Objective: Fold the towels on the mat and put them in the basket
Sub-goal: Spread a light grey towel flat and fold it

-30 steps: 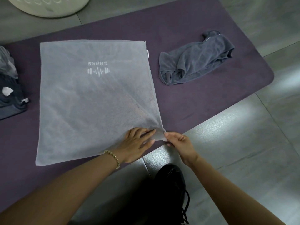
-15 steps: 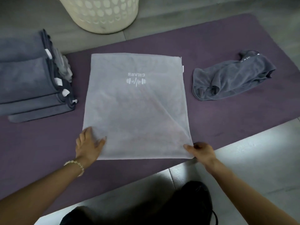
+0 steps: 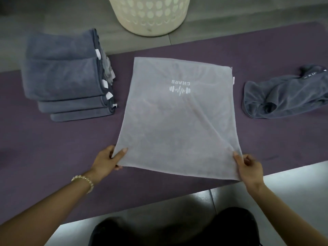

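A light grey towel (image 3: 177,118) with a white logo lies spread on the purple mat (image 3: 53,148). My left hand (image 3: 108,159) pinches its near left corner and my right hand (image 3: 248,167) pinches its near right corner; the near edge is lifted off the mat. A crumpled dark grey towel (image 3: 284,98) lies on the mat to the right. A stack of folded dark grey towels (image 3: 67,75) sits at the left. The cream perforated basket (image 3: 150,13) stands on the floor beyond the mat.
Grey floor tiles (image 3: 292,192) border the mat's near edge. My dark-clothed knees (image 3: 177,231) are at the bottom of the view, close to the mat.
My left hand went from pressing flat on the towel to pinching its near left corner. Both hands have raised the near edge. The view has shifted, showing more of the basket and stack.
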